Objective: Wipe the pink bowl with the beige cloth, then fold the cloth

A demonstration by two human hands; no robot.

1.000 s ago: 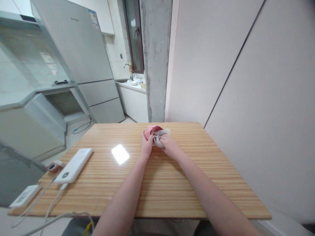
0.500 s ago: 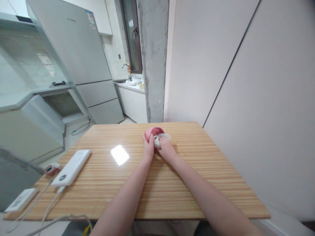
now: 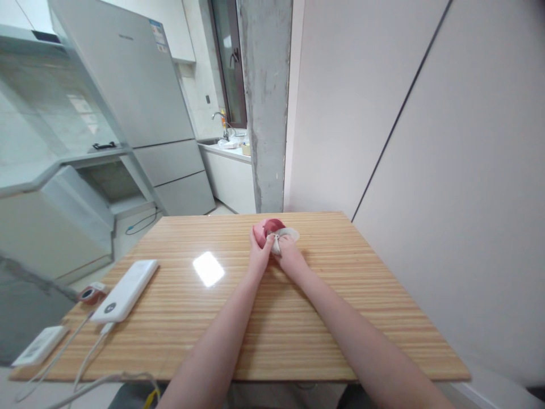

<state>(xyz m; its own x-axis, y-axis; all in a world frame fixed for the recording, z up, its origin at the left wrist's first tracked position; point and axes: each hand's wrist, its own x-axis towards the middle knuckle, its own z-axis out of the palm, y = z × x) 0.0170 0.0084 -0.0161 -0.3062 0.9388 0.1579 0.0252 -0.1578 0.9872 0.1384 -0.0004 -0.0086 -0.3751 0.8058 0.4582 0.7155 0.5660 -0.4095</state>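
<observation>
Near the far middle of the table, my left hand (image 3: 259,250) is closed around the left side of a small pink item (image 3: 260,233). It has a rounded outside and a dark red hollow, and its exact kind is unclear. Against its right side is an off-white, soft-looking piece (image 3: 292,232); I cannot tell whether the two are joined. My right hand (image 3: 290,254) has its fingers bent and closed on this off-white piece. My left thumb reaches across to its edge, so the two hands almost meet. The fingers hide much of both parts.
On the wooden table (image 3: 179,329), a white power bank (image 3: 125,291) with a cable lies at left. Beside it are a small reddish device (image 3: 91,293) and a white flat box (image 3: 40,345). A pale wall (image 3: 409,187) stands close at right, a fridge (image 3: 128,85) behind.
My hands and the pink item have moved slightly right. My left thumb has shifted right onto the off-white piece, where a thin loop showed before.
</observation>
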